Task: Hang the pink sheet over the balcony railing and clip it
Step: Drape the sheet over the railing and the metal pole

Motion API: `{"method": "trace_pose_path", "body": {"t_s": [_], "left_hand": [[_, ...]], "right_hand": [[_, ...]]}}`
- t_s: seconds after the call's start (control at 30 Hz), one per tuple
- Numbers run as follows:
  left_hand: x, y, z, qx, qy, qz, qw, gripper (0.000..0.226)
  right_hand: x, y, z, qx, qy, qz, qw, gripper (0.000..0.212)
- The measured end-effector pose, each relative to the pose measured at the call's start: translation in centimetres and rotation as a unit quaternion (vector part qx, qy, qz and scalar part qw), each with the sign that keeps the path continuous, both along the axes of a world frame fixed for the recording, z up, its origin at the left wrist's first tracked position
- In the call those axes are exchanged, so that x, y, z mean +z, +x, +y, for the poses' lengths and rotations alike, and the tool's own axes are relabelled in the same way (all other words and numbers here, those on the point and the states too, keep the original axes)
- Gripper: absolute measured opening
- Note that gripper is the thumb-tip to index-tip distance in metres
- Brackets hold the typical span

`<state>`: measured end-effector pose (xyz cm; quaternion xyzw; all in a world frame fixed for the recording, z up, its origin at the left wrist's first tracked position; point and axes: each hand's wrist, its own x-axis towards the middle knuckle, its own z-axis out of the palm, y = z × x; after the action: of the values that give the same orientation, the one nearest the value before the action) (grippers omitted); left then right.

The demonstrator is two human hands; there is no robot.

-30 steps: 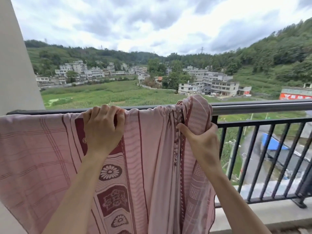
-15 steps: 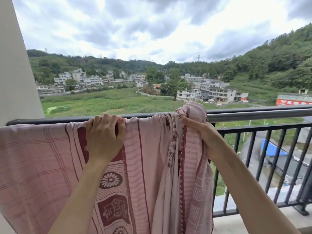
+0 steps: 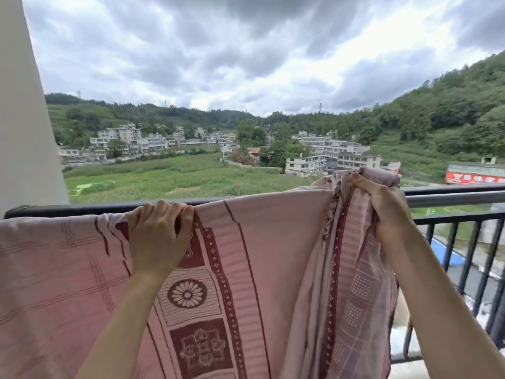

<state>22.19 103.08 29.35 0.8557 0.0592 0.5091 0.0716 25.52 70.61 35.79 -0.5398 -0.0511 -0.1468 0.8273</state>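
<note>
The pink sheet (image 3: 273, 255), patterned with dark red bands and flower squares, hangs over the black balcony railing (image 3: 451, 196) and covers its left and middle stretch. My left hand (image 3: 158, 236) grips the sheet's top fold against the rail, fingers curled over it. My right hand (image 3: 382, 206) holds a bunched, gathered part of the sheet lifted a little above the rail, further right. No clip shows anywhere.
A pale wall pillar (image 3: 24, 119) stands at the left end of the railing. To the right the rail and its vertical bars (image 3: 470, 263) are bare. Beyond lie fields, houses and wooded hills far below.
My right hand has moved to the right along the rail with the bunched cloth, spreading the sheet wider. My left hand has stayed gripping the top fold. The view has tilted up.
</note>
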Motion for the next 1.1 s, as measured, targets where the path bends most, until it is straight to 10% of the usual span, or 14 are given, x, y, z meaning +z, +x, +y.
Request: {"method": "trace_pose_path", "body": {"t_s": [0.2, 0.37, 0.63, 1.1], "left_hand": [[0.2, -1.2, 1.8, -0.001, -0.022, 0.003, 1.000, 0.053], [0.5, -1.9, 2.9, -0.010, -0.022, 0.003, 1.000, 0.053], [0.8, -4.0, 6.2, -0.013, -0.004, 0.040, 0.999, 0.056], [0.6, -5.7, 9.6, 0.019, 0.042, 0.081, 0.996, 0.059]], "right_hand": [[-4.0, -1.0, 1.5, -0.152, -0.174, 0.073, 0.970, 0.029], [-5.2, -2.7, 6.8, -0.420, -0.396, -0.104, 0.810, 0.064], [-5.9, -3.7, 22.0, -0.205, -0.604, -0.307, 0.706, 0.052], [-5.2, -3.3, 22.4, -0.293, -0.639, -0.316, 0.637, 0.054]]}}
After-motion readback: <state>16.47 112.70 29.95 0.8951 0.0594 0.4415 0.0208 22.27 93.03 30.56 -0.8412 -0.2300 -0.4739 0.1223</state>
